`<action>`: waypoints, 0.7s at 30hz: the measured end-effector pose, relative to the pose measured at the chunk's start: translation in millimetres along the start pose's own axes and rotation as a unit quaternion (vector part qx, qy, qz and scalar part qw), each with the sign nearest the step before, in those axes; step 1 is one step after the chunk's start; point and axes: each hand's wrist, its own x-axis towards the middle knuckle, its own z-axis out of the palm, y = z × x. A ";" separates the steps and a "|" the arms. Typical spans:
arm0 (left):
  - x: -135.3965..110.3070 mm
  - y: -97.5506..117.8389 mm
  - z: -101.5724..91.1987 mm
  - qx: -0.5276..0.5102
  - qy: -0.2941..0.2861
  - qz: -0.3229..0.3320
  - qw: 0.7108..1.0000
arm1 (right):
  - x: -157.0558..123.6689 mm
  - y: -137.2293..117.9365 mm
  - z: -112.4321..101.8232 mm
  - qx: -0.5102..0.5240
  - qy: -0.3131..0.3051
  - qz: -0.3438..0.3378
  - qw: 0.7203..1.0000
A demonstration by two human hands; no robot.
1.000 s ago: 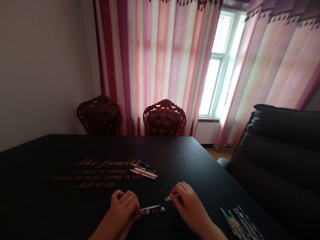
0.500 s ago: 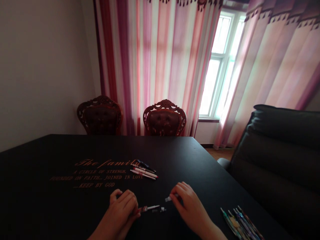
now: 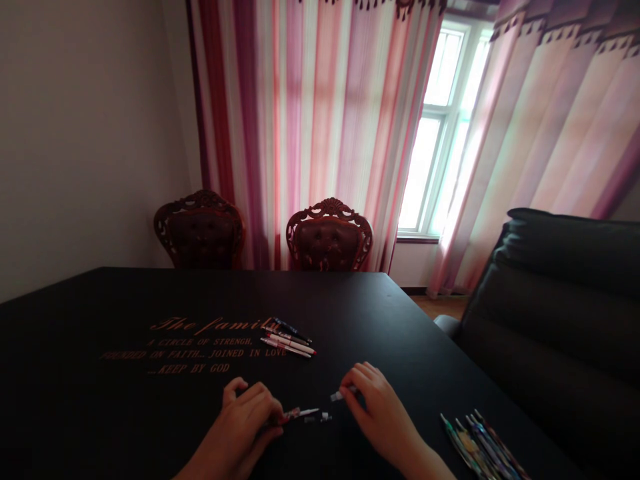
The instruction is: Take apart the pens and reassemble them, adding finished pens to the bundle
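My left hand (image 3: 253, 417) is closed on an opened pen (image 3: 300, 413), whose white inner tube points right past the fingertips. Thumb and fingers of my right hand (image 3: 373, 407) pinch a small pale, translucent pen part (image 3: 337, 396); the rest of it is hidden by the fingers. On the table between the hands lie a small white piece (image 3: 326, 417) and a dark little piece (image 3: 310, 420), too small to name. Neither hand touches them.
Several pens (image 3: 290, 344) lie grouped beyond my hands on the black table (image 3: 345, 307). More pens (image 3: 483, 443) lie in a row at the right. Two carved chairs (image 3: 330, 243) stand behind the table, and a dark leather chair (image 3: 560, 320) stands at the right.
My left hand has shifted slightly to the right, and its hold on the pen has changed a little. My right hand is almost still.
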 end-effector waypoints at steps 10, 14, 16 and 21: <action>1.8 18.7 -13.1 0.007 -0.097 0.048 0.994 | -0.4 10.7 5.1 0.020 -0.011 0.009 1.000; 3.3 20.4 -17.3 0.007 -0.091 0.051 0.995 | 0.0 14.2 7.2 0.026 -0.015 0.010 0.999; 2.9 19.2 -17.1 0.001 -0.081 0.053 0.995 | -0.2 14.6 8.4 0.012 -0.023 0.006 1.000; 1.6 7.4 -6.2 -0.008 -0.010 -0.012 1.000 | -1.8 12.6 11.7 -0.011 -0.032 -0.008 0.999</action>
